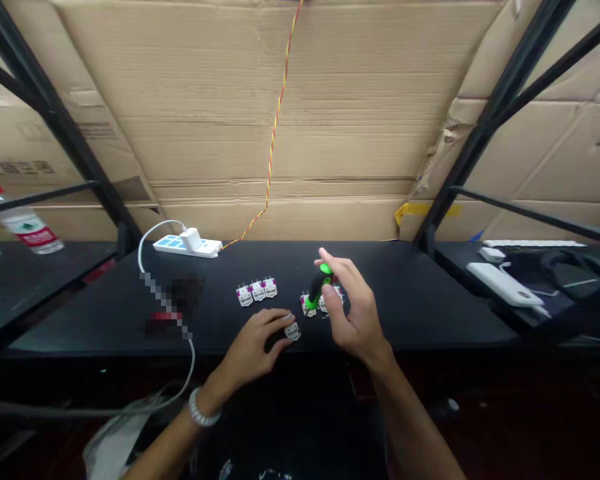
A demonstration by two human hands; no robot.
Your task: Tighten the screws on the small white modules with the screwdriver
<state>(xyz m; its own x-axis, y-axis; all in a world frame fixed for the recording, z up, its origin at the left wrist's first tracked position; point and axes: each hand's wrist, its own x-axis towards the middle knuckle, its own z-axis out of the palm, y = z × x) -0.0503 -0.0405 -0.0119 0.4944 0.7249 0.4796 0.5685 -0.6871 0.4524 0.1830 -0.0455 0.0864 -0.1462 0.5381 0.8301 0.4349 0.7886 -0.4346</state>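
My left hand [257,339], with a pale bracelet at its wrist, pinches a small white switch-like module [293,331] between thumb and fingers, near the front edge of the black table [220,333]. A screwdriver [319,285] with a black and green handle is in my right hand [357,317]. It leans, and its thin shaft runs down to the right side of the pinched module; whether the tip touches a screw is too small to tell. Three similar white and purple modules [257,291] stand in a row to the left. More modules [309,305] lie behind the screwdriver, partly hidden by my right hand.
A white power strip [187,245] with a plugged-in adapter lies at the back left; its white cable [192,360] crosses the table edge. A twisted red-yellow wire [275,127] hangs against the cardboard. Black metal frames [460,160] flank both sides. A bottle [33,230] stands left.
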